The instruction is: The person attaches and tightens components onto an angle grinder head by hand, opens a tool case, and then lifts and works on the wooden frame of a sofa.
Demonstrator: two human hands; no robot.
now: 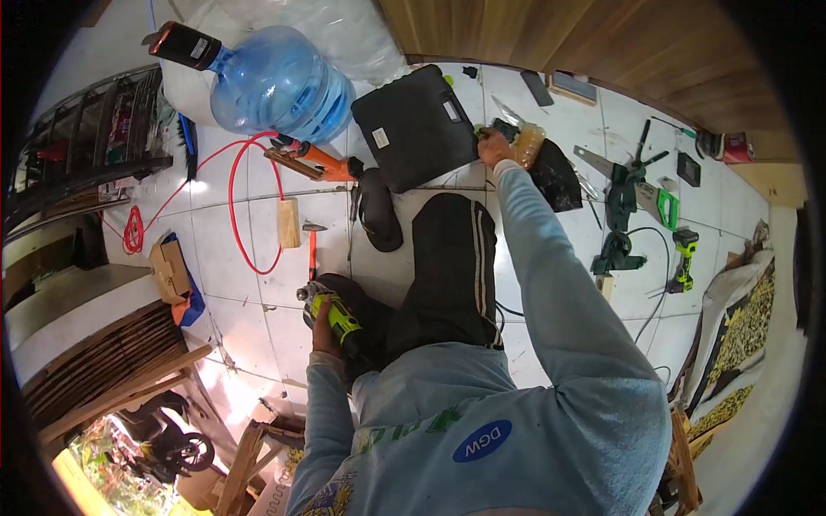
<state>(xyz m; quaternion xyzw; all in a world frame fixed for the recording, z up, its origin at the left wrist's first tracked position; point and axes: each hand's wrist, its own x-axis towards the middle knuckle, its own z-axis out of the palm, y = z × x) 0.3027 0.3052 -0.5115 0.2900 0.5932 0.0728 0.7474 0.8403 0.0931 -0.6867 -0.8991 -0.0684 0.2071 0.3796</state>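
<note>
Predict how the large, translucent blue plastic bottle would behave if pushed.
The blue bottle might roll if toppled, given its rounded body. Its glossy surface may feel slippery. The black cylinder on its neck might make it tip sooner.

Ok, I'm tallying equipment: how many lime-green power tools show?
2: the grinder-like tool in the left hand and the cordless drill on the tiled floor at the picture's right. Others may hide in the black case.

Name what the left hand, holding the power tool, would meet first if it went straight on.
Probably the hammer, just beyond the power tool in the left hand, though depth is unclear and the hand might pass above it.
</note>
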